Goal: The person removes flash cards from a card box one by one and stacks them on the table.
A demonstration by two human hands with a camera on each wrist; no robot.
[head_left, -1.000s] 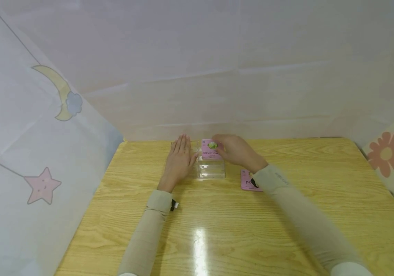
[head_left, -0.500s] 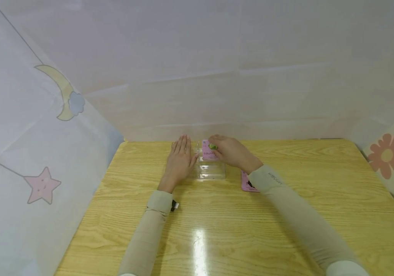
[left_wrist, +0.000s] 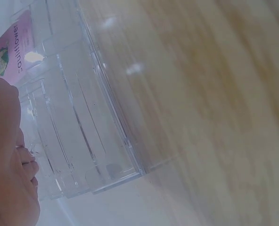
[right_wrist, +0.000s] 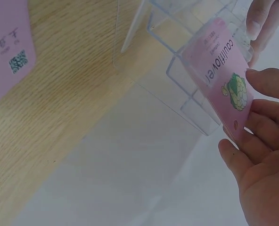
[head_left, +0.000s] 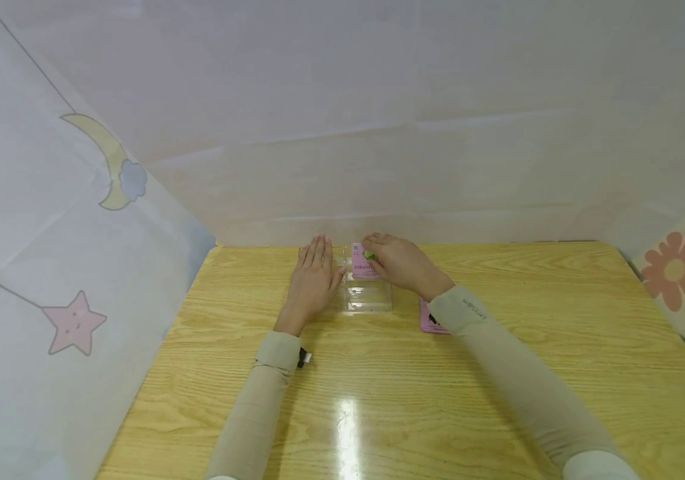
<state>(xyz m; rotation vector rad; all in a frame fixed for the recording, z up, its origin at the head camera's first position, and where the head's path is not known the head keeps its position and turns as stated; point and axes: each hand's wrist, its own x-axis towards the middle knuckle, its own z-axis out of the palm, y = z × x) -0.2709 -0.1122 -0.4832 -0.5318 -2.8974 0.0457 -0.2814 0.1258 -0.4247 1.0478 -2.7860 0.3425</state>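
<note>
Clear rack (head_left: 369,297) near far table edge (head_left: 498,244)

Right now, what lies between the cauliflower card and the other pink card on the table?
In the right wrist view: a stretch of wooden table beside the other pink card, then part of the clear rack, up to the cauliflower card.

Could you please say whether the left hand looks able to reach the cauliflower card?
Probably yes: the left hand lies beside the cauliflower card, whose facing side the right hand leaves uncovered.
</note>
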